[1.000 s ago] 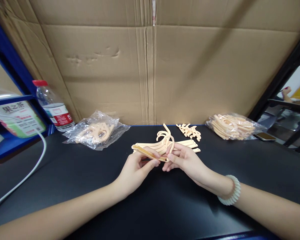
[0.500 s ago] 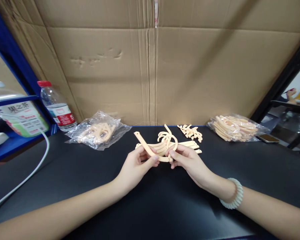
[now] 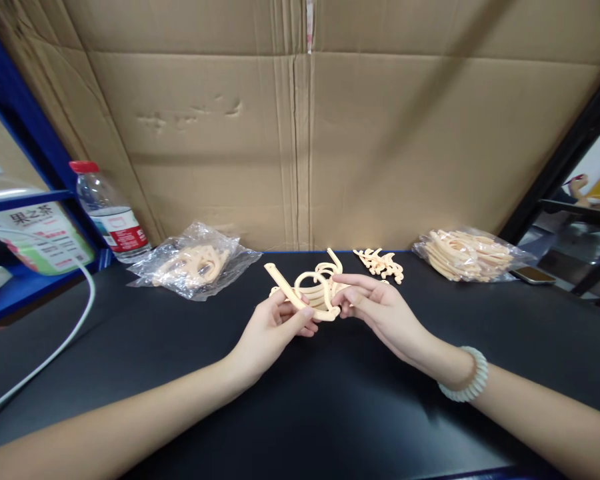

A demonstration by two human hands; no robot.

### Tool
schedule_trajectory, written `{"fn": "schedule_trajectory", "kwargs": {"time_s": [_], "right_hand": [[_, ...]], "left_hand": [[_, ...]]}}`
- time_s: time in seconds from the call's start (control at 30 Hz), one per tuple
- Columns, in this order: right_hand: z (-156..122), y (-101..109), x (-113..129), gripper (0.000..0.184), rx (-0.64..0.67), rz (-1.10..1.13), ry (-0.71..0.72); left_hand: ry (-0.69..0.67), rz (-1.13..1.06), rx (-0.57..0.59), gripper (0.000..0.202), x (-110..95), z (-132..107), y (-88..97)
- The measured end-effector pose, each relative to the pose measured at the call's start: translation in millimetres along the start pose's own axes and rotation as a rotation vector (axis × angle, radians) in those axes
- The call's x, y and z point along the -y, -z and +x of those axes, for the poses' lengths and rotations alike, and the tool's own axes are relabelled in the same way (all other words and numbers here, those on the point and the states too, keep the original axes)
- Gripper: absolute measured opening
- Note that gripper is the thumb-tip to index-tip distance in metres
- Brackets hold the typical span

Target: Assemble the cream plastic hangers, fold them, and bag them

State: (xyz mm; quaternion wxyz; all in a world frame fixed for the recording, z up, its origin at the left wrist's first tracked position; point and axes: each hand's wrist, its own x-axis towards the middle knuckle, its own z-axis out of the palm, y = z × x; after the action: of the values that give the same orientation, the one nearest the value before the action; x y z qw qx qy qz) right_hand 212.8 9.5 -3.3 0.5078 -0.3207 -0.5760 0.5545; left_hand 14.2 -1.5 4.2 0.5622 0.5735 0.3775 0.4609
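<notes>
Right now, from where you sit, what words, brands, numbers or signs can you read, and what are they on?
"果之茶": large print on the jug at left; a mark further left is unclear, and its smaller print is too blurred.
Red-capped bottle: label print too small to read.
Strip on the cardboard: too blurred to read.
Pale piece in the left hand: no lettering I can make out.

Held piece [image 3: 285,285]: pale peach
Tabletop [image 3: 330,400]: black
Cardboard [image 3: 205,140]: brown
Bottle cap [image 3: 84,167]: red
Bottle label [image 3: 125,230]: red and white
Cable [image 3: 93,288]: white
Bracelet [image 3: 480,375]: pale green, ribbed
Shelf frame [image 3: 23,110]: blue
</notes>
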Motion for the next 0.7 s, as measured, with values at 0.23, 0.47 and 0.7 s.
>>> {"fn": "schedule_trajectory", "kwargs": {"time_s": [0.23, 0.47, 0.7], "right_hand": [[22, 36, 17, 0.025, 0.015, -0.758, 0.365], [48, 67, 8, 0.042, 0.251, -1.294, 0.369], [60, 82, -6, 0.041, 0.234, -1.464, 0.379]], "left_hand": [[-0.013, -0.013, 0.002, 0.028, 1, 0, 0.8], [-0.029, 0.001, 0.039, 0.028, 0, 0, 0.1], [-0.042, 0.009, 0.047, 0.028, 1, 0, 0.3]]}}
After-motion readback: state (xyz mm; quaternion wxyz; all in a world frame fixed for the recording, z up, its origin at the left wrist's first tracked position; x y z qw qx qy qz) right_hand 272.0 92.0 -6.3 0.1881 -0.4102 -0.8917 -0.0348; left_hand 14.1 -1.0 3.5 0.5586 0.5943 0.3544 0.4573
